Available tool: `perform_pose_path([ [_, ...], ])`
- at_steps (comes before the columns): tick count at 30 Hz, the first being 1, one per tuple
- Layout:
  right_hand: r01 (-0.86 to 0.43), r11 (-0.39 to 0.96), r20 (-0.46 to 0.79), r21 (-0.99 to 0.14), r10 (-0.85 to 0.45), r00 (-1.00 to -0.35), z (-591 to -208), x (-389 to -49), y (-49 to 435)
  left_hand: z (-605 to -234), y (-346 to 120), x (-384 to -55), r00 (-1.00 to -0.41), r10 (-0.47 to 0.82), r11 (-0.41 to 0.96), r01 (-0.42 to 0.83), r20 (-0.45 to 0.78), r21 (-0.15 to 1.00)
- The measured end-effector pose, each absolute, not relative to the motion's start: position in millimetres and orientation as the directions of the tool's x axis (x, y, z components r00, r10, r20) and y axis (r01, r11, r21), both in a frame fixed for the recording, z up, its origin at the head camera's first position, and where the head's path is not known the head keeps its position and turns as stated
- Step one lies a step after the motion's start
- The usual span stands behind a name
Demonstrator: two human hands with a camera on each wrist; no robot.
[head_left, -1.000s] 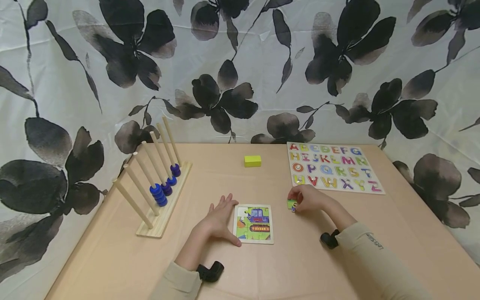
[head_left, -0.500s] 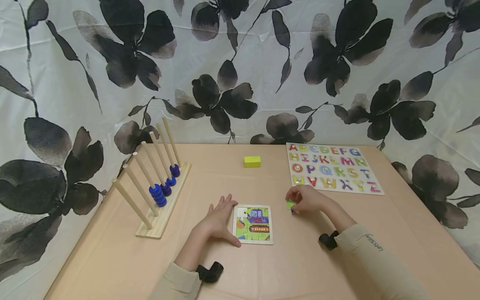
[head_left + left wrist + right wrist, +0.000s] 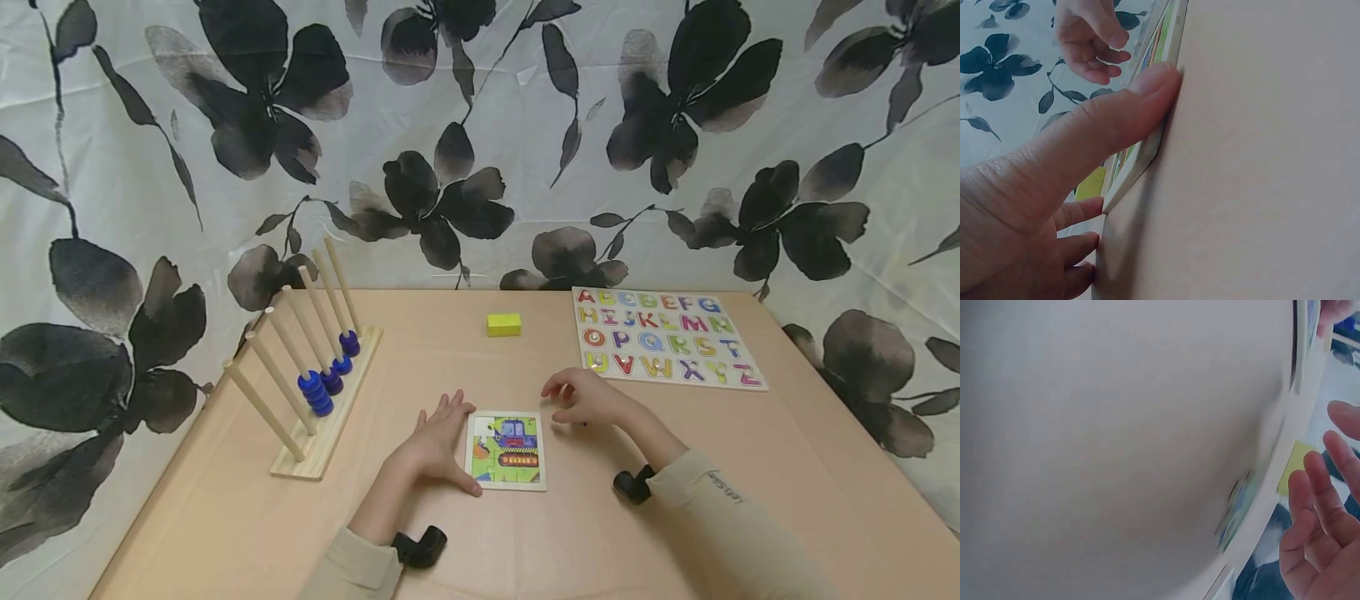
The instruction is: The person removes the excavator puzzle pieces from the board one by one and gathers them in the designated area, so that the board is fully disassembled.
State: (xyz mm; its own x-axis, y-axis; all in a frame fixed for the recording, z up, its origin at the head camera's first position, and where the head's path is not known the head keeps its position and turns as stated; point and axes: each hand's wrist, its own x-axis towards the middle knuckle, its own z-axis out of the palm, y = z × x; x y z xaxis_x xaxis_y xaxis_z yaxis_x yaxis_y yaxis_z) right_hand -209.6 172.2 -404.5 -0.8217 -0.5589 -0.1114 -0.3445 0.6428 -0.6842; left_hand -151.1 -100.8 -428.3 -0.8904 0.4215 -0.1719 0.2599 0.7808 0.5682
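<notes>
My left hand [image 3: 431, 454] lies spread at the left side of a framed jigsaw puzzle [image 3: 507, 479] with a digger picture. Its thumb touches the frame's edge in the left wrist view, and a fingertip meets a corner. A pale gap shows at the picture's upper left. My right hand [image 3: 592, 398] hovers to the right of the frame, fingers loosely bent and apart, with nothing between them. In the right wrist view a blurred puzzle piece [image 3: 1235, 509] is on the table, apart from the fingers; the hand mostly hides it in the head view.
A yellow block [image 3: 503, 325] sits beyond the puzzle. An alphabet board [image 3: 675, 377] lies at the back right. On the left stands a wooden peg rack [image 3: 352, 392] with blue rings on some pegs. A floral cloth [image 3: 555, 167] hangs behind the table.
My right hand has shifted left toward the puzzle frame and let go of the small green puzzle piece. The left hand and the frame have stayed in place.
</notes>
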Motion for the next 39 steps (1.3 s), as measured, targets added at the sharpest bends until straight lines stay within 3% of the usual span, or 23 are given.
perform_pose_path([
  [18,-0.376,0.633,-0.161,-0.677,-0.625,-0.764,-404,-205,121,-426,-101,-151,-0.89,0.416,0.784,0.246,-0.188,0.571],
  [33,-0.441,0.681,-0.203,-0.584,-0.649,-0.733,-407,-205,99,-426,-103,-152,-0.886,0.425,0.783,0.256,-0.188,0.567],
  [39,-0.519,0.7,-0.231,-0.49,-0.678,-0.698,-403,-204,95,-426,-101,-151,-0.882,0.431,0.782,0.261,-0.189,0.566],
])
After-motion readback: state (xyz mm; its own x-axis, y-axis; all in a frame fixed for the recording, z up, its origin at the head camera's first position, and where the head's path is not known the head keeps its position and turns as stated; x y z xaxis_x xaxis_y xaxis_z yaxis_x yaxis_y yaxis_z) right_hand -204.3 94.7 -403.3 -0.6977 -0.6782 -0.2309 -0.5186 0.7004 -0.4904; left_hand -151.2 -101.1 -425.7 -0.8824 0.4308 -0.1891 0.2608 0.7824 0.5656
